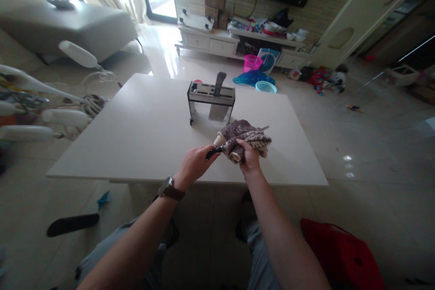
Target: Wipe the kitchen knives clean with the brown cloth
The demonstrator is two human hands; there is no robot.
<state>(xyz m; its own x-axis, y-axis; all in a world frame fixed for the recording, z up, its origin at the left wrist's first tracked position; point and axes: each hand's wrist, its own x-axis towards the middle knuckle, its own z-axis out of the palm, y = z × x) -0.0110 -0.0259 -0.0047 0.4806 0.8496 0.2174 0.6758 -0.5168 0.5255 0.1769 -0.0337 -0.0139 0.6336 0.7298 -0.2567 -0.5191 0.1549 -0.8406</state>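
My left hand [197, 162] is closed around the black handle of a knife [213, 152], over the near part of the white table [149, 122]. A brown and cream cloth [243, 132] is bunched around the blade, and only the tip of the blade pokes out at its far right. My right hand [250, 156] grips this cloth from the right side, thumb on top. Just beyond stands a knife block [210, 93] with a dark frame, clear sides and slots in its top. One dark handle [220, 82] rises from it.
A white TV cabinet [207, 43] stands beyond the table, with a pink basket [252, 62] and a light blue basket [266, 86] near it on the floor. To the left is a white lamp-like fixture [68, 118]. A red bag-like object [340, 253] lies at lower right.
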